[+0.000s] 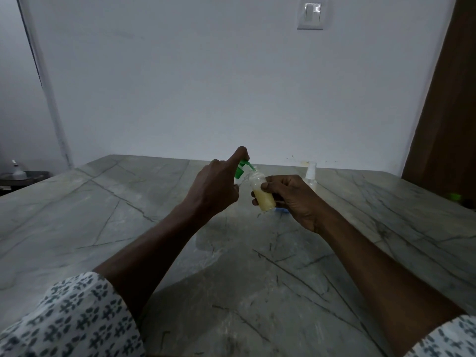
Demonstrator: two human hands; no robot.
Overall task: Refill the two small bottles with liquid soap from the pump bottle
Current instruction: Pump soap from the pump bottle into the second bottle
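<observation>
Green pump head [243, 168] is pressed by the left hand [215, 186]; small bottle [262, 194], half filled with yellowish soap, is clamped in right-hand fingers [268, 186] above the bench [128, 228]. Spray bottle [311, 176] behind seems unfilled.

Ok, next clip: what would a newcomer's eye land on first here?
The two hands meeting mid-frame over the grey stone table: the left hand presses the green pump head with a finger, its spout at the mouth of the small bottle, tilted in the right hand and about half full of yellowish soap. Behind the right hand, a clear spray bottle stands near the wall.
</observation>
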